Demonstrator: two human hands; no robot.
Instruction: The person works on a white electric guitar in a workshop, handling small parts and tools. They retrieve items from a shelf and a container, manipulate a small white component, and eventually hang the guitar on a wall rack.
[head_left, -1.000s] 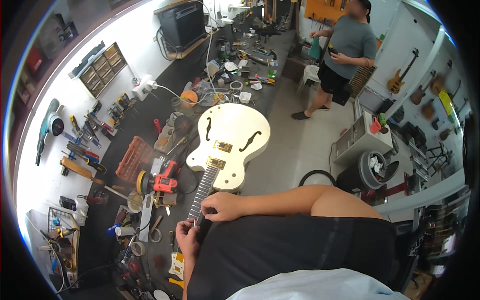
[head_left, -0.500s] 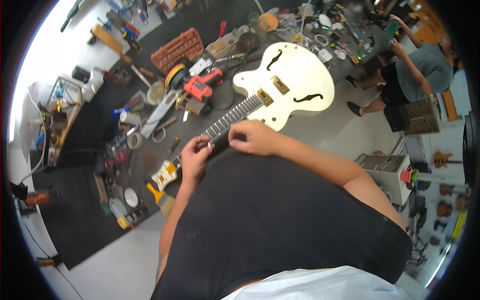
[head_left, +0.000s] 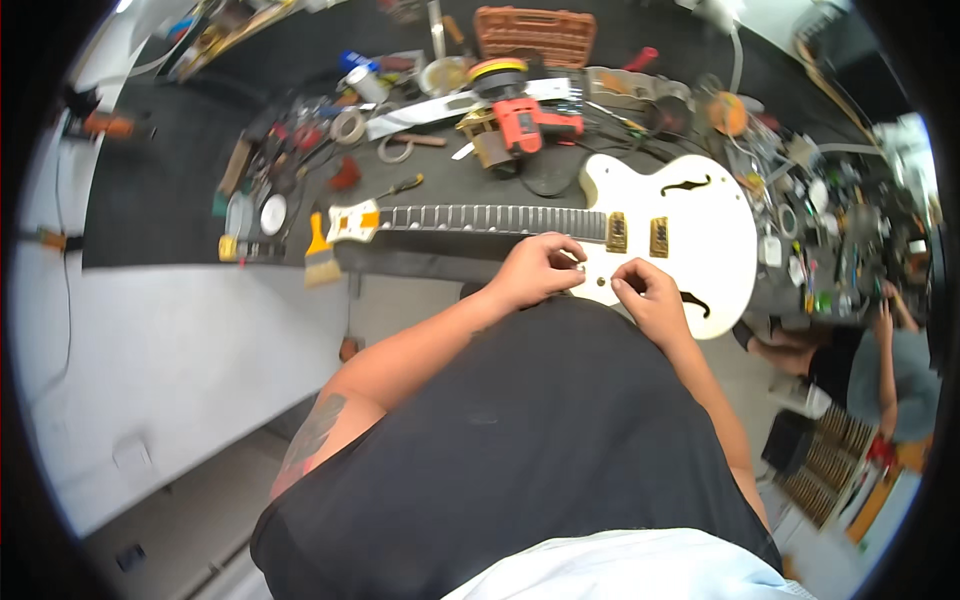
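Note:
A white hollow-body electric guitar (head_left: 722,250) with gold pickups lies across the near edge of the dark bench, its neck (head_left: 470,218) pointing left. My left hand (head_left: 535,275) is closed in a pinch over the lower cutaway, on a small light piece too tiny to name. Just right of it, my right hand (head_left: 650,300) hovers at or rests on the body, fingers curled and thumb near index; whether anything is between them is hidden.
A red polisher (head_left: 525,128), an orange case (head_left: 535,30), a paintbrush (head_left: 320,250), tape rolls (head_left: 348,126) and several loose tools crowd the bench (head_left: 150,220). At the right, another person (head_left: 890,385) stands by a cluttered bench section.
My view has swung round, so the guitar now lies horizontal in it. Both hands have moved from along the neck to the body's lower cutaway, near the pickups.

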